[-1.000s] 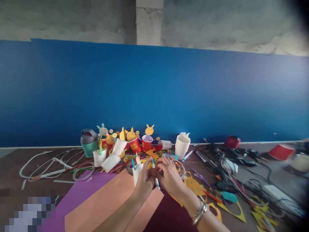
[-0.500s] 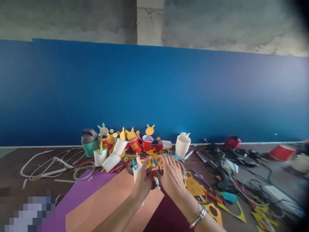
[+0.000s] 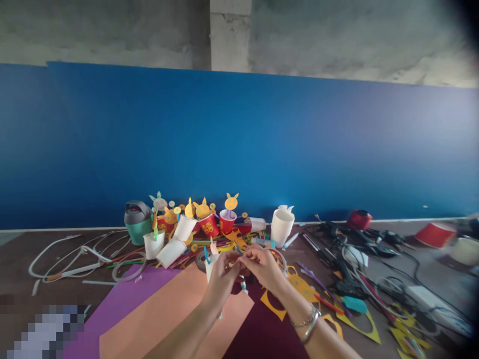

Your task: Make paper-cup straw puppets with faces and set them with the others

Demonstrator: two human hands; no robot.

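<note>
My left hand (image 3: 222, 274) and my right hand (image 3: 264, 269) meet above the front of the pile. Both are closed, with fingertips pinched together. Whatever sits between the fingers is too small and hidden to name. Just below them shows part of a white stick-like piece with a teal end (image 3: 244, 285). Beside my left hand stands a white paper cup (image 3: 209, 268), partly covered by it, with a blue strip and a pinkish pointed piece rising from it. Under my forearms lie an orange paper sheet (image 3: 157, 311) and a purple sheet (image 3: 101, 319).
Cups with yellow animal-face cutouts (image 3: 231, 202) stand along the blue panel (image 3: 239, 139). A white cup (image 3: 282, 227) is behind my right hand. Yellow paper scraps (image 3: 299, 286) and tangled cables (image 3: 355, 279) lie on the right. A green-and-grey container (image 3: 138, 224) stands at left.
The fingers of my right hand have curled from spread out into a pinch against my left fingertips. A yellow scrap beside my right wrist has come into view.
</note>
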